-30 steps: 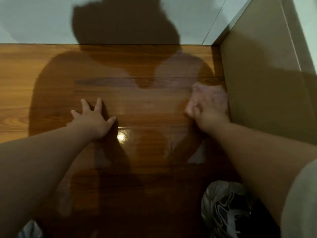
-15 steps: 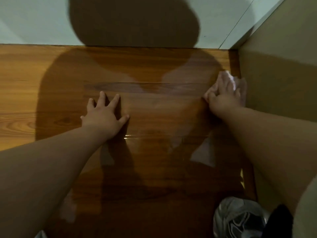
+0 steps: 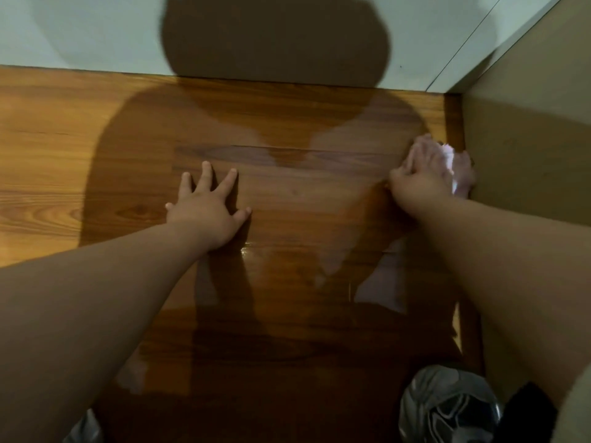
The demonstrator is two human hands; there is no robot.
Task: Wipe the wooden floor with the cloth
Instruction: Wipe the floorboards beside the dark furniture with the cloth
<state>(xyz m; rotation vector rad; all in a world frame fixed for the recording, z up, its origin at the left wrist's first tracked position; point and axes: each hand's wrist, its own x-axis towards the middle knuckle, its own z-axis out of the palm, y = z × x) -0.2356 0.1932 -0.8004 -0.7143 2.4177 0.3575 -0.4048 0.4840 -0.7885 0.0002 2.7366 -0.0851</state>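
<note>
head view: only one camera is supplied; everything below is read from it.
step in hand: the strip of wooden floor (image 3: 287,193) along the right-hand panel (image 3: 527,148) is being wiped, close to the corner where the panel meets the back wall (image 3: 96,30).
cloth: a pale cloth (image 3: 454,169) is bunched under the right hand (image 3: 425,180), lying on the floor and touching or just beside the panel's base; the outline is blurred.
right hand fingers: closed down over the cloth, pressing it to the boards; the fingertips are smeared, so the exact grip cannot be told beyond that.
left hand: the left hand (image 3: 208,209) is laid flat on the floor, fingers spread apart, nothing held; it is judged to be used as a brace.
floor state: a glossy sheen and a bright glint are seen near the left wrist; whether it is wet film or varnish cannot be told.
shadow: the work area is covered by the person's own shadow, so streaks are hard to judge.
shoe: a grey shoe (image 3: 447,407) is seen at the lower right, on the boards nearer the body.
technique: pressure is best kept even through the palm, with the cloth kept flat rather than balled.
edge: the seam at the panel should be followed along the grain, strokes overlapped.
risk: knuckles may be scraped on the panel; the brace hand may slip if the sheen is wet.
</note>
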